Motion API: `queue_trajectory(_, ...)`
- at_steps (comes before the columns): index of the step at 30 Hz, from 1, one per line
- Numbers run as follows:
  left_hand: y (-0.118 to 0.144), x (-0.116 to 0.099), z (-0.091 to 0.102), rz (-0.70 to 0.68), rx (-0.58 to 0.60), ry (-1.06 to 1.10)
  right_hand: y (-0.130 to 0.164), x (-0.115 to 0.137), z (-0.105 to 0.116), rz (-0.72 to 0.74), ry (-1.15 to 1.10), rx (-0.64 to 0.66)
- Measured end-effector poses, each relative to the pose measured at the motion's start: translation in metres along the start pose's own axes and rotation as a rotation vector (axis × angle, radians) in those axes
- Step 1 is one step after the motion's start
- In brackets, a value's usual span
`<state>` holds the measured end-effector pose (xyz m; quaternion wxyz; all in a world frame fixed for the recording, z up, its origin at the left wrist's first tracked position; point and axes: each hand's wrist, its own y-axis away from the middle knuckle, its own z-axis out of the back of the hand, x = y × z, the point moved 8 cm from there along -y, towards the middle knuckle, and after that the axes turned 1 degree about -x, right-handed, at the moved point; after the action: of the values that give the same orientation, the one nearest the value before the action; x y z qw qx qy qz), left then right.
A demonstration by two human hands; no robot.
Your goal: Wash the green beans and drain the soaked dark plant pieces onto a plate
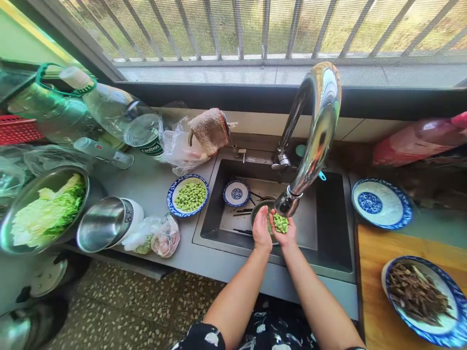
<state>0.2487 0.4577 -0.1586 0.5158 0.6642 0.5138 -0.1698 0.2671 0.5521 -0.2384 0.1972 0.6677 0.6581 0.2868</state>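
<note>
Both hands are over the sink [328, 228], right under the spout of the tap [314, 141]. The right hand [286, 233] is cupped palm up with a little heap of green beans [280, 223] sitting in it, so the beans lie loose in the hollow of the palm rather than pinched between the fingers. The left hand [260, 228] sits at about 9 o'clock from the beans, edge-on, pressed against the right one and half curled; it holds nothing on its own as far as I can see, more like a wall beside the pile.

Just behind the hands, at 12 o'clock, there's a small dark bowl [262, 209] in the sink, mostly hidden by them. At 10 o'clock in the sink is a small blue-and-white dish [236, 193]. On the counter at 9 o'clock sits a blue-rimmed bowl of beans [188, 195]. Over at 3 o'clock there's an empty blue-and-white plate [381, 203], and at 4 o'clock a plate of brown dried strips [423, 299] on a wooden board [372, 291].
</note>
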Motion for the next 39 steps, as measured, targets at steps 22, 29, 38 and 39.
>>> queue_trajectory(22,0.003,0.023,-0.04,-0.277,0.253,-1.049,0.003,0.04,0.004,0.176,0.021,-0.063)
queue_trajectory(29,0.002,0.014,-0.035,-0.225,0.262,-0.962,0.0,0.035,0.005,0.166,0.021,-0.043)
queue_trajectory(38,0.004,0.006,-0.028,-0.19,0.307,-0.742,0.007,0.033,-0.003,0.196,-0.049,-0.042)
queue_trajectory(39,0.003,0.008,-0.025,-0.128,0.289,-0.636,0.007,0.032,-0.003,0.187,-0.051,-0.041)
